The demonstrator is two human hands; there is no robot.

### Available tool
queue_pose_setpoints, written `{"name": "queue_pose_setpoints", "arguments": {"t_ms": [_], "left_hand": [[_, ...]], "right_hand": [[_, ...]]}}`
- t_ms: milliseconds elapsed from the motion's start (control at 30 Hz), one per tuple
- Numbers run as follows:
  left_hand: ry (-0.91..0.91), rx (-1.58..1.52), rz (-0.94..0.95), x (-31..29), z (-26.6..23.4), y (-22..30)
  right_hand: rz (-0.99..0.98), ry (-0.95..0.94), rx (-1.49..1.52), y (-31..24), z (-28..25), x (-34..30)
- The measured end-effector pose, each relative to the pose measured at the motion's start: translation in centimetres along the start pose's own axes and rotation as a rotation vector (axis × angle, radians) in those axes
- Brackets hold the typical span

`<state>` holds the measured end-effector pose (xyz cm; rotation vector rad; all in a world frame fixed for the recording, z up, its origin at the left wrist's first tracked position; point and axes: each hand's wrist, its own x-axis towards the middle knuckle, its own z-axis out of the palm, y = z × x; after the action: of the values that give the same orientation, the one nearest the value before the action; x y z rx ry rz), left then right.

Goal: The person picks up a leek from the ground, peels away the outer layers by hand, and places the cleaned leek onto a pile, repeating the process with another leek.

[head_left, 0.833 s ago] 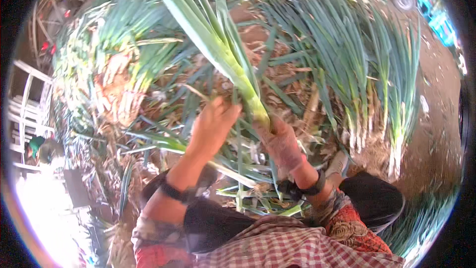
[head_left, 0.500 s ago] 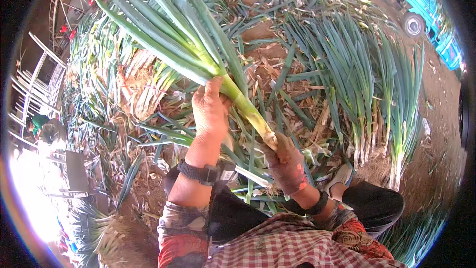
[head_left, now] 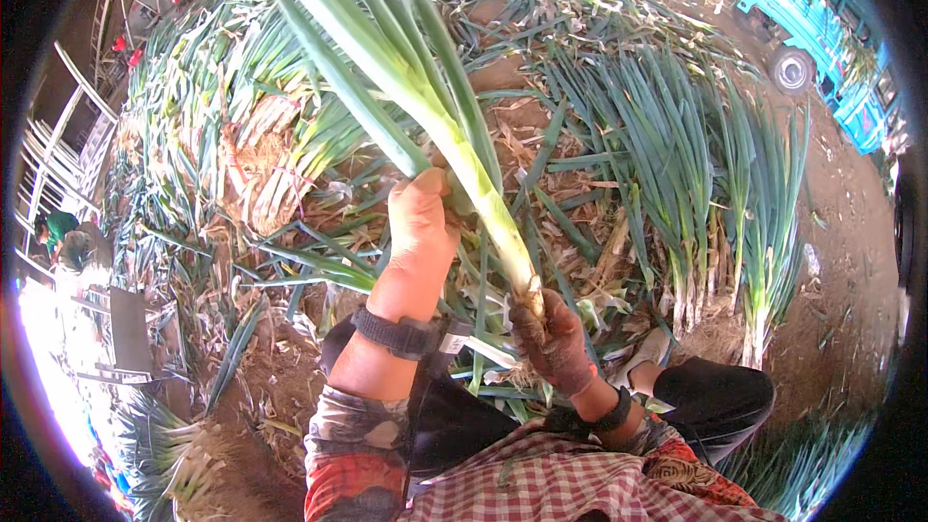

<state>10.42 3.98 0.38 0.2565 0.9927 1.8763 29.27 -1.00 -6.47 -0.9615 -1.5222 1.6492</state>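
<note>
A large long green onion (head_left: 480, 195) slants across the middle, its leaves fanned toward the far left and its pale root end toward me. My right hand (head_left: 555, 346) is closed round that root end. Farther up, my left hand (head_left: 421, 227) grips a thick outer leaf (head_left: 360, 101), which stands apart from the pale shaft. Some of the left fingers are hidden behind the hand. Below the raised stalk, a white onion shaft (head_left: 488, 352) lies near my lap.
A bundle of long green onions (head_left: 667, 164) lies at the right, with a smaller bunch (head_left: 764, 232) beside it. A heap of onions (head_left: 222, 106) spreads at the left over soil and peelings. A blue cart (head_left: 812, 34) stands far right. A pale rack (head_left: 58, 155) is far left.
The outer leaf has come away from the shaft in my left hand, baring more of the pale stalk. My right hand with the root end has moved slightly down, toward me.
</note>
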Motion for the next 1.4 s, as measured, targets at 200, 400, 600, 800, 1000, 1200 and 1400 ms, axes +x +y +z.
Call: {"name": "queue_pose_setpoints", "arguments": {"t_ms": [200, 400, 600, 800, 1000, 1200, 1400], "left_hand": [[-0.57, 0.848, 0.109, 1.6, -3.9, -3.8], [-0.652, 1.015, -0.033, -1.7, -1.6, -5.7], [-0.576, 0.076, -0.165, -3.4, 3.4, -0.4], [-0.52, -0.525, -0.368, -2.6, 2.1, -3.8], [-0.985, 0.12, -0.199, -2.0, 0.5, -5.7], [-0.92, 1.236, 0.144, -2.5, 0.0, -4.1], [-0.487, -0.248, -0.112, -1.9, 4.1, 2.7]], "right_hand": [[0.238, -0.321, 0.566, -5.6, -0.5, -0.4], [0.343, -0.403, 0.871, -8.4, -1.5, 0.7], [0.406, -0.351, 0.699, -6.3, -1.8, 0.4], [0.428, -0.553, 1.07, -6.3, -0.4, 0.5], [0.488, -0.721, 1.261, -7.0, -1.0, -0.1], [0.369, -0.512, 0.864, -8.6, -1.5, 0.5], [0.339, -0.486, 0.562, -7.1, -1.8, 0.8]]}}
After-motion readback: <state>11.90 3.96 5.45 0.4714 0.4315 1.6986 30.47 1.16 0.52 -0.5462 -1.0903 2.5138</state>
